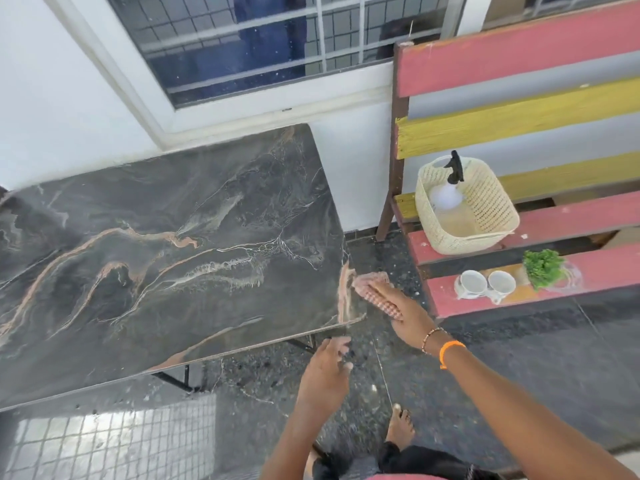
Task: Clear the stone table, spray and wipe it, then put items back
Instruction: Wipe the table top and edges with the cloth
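We see the dark veined stone counter (166, 258) bare. Our left hand (325, 372) hangs open below its near right corner; our right hand (398, 306) presses a pink knobbly cloth (372, 289) on the right edge. Wiping seems nearly done; next, we fetch the two white cups (485, 284) from the slatted bench (519, 265).

Legible text: none. No labels, brands, nos. or signs readable on any item in view.

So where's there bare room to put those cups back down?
The whole stone table top is bare, from the wall side to its near edge. Only its right corner is busy: the right hand presses a pink cloth there. The bench slat holding two cups and a plant is crowded.
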`<state>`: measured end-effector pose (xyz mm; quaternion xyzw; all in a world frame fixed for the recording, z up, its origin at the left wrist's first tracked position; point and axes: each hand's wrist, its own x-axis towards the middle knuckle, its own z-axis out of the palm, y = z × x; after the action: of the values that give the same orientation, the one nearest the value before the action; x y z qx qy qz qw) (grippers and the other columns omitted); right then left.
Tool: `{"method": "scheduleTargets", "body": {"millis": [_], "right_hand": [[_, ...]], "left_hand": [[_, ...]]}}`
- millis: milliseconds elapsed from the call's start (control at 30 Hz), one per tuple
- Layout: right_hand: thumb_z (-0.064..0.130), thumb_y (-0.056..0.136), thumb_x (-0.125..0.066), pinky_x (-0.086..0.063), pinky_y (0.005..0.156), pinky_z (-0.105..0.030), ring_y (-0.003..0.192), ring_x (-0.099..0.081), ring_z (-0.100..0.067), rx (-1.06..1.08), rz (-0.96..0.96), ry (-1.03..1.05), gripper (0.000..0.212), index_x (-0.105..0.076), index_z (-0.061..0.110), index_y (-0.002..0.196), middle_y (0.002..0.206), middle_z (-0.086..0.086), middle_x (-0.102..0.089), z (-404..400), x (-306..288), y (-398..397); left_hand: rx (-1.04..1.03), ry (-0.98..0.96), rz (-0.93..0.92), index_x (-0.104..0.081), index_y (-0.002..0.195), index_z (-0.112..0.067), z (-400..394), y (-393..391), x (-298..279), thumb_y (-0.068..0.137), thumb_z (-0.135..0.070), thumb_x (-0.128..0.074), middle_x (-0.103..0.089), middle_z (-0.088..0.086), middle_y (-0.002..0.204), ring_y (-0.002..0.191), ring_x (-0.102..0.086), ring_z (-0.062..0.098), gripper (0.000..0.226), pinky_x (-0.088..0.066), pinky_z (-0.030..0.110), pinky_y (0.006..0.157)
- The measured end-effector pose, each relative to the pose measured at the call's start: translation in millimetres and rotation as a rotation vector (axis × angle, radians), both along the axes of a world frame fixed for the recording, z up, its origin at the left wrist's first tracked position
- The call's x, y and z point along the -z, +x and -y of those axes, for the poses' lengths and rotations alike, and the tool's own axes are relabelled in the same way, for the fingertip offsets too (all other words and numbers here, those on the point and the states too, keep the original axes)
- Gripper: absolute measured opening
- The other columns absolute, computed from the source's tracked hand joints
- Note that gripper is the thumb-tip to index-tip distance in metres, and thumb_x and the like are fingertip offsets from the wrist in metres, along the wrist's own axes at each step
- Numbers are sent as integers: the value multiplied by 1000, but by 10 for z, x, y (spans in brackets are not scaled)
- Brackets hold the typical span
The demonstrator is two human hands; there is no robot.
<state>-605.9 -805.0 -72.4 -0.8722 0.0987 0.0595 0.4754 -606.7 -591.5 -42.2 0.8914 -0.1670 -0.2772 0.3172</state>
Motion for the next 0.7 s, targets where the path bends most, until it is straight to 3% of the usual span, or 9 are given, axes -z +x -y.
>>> {"method": "scheduleTargets", "body": {"millis": [67, 133, 233, 333, 433, 500, 567, 667, 700], "right_hand": [[-20, 79, -30, -42, 97, -40, 119, -51, -25, 421, -139, 606, 72, -42, 24, 135, 130, -2, -53, 167, -59, -105], [-16, 79, -22, -47, 76, -37, 92, -60, -30, 650, -240, 1054, 62, -47, 10, 130, 104, -12, -64, 342, -75, -246], [-6, 80, -27, -51, 64, -33, 69, -67, -24, 734, -245, 1335, 44, -55, 6, 111, 76, -9, -72, 573, -202, -378], [17, 82, -40, -47, 77, -37, 80, -58, -26, 701, -181, 1496, 32, -56, 6, 107, 82, -13, -65, 689, -362, -352], [33, 97, -26, -40, 87, -31, 95, -53, -19, 649, -191, 1476, 43, -49, 14, 128, 104, -7, -58, 751, -508, -217], [35, 99, -27, -46, 78, -28, 91, -57, -13, 653, -216, 1390, 40, -48, 21, 131, 105, -2, -59, 832, -555, -132], [26, 97, -36, -49, 68, -26, 83, -62, -10, 637, -218, 1171, 35, -52, 18, 128, 103, -3, -62, 986, -652, -33], [0, 91, -46, -43, 98, -40, 112, -54, -26, 596, -199, 728, 40, -52, 13, 128, 121, -11, -58, 1271, -718, 123], [-4, 88, -50, -41, 102, -43, 114, -52, -28, 585, -198, 594, 42, -52, 11, 127, 119, -12, -57, 1361, -740, 171]], "left_hand": [[44, -68, -39, -43, 130, -24, 263, 1, -25, 88, -13, -54, -50, -4, 126, 116, -51, 12, 45, -42, 27, 98], [109, -105, -49, -39, 134, -26, 548, 0, -59, 86, -20, -58, -46, -8, 130, 123, -44, 9, 52, -35, 25, 103], [223, -170, -97, -27, 143, -26, 993, -12, -134, 87, -35, -58, -30, -16, 142, 133, -26, 0, 65, -20, 20, 111], [195, -311, -288, -15, 147, -26, 1393, 21, -230, 91, -36, -52, -16, -17, 148, 138, -14, -2, 67, -13, 20, 115], [89, -522, -546, -29, 140, -22, 1664, 100, -284, 93, -22, -51, -42, -9, 138, 124, -43, 1, 52, -37, 15, 101], [-12, -592, -570, -50, 119, -28, 1756, 169, -286, 91, -22, -54, -61, -5, 116, 100, -61, 4, 29, -49, 17, 83], [-150, -720, -662, -57, 112, -24, 1854, 288, -307, 87, -29, -53, -68, -2, 109, 99, -65, 12, 26, -54, 23, 80], [-291, -847, -869, -51, 125, -13, 2000, 530, -333, 86, -38, -43, -65, 7, 115, 106, -62, 21, 46, -55, 32, 82], [-315, -851, -908, -49, 127, -12, 2038, 603, -341, 89, -36, -40, -64, 8, 115, 105, -61, 22, 46, -55, 34, 81]]}}
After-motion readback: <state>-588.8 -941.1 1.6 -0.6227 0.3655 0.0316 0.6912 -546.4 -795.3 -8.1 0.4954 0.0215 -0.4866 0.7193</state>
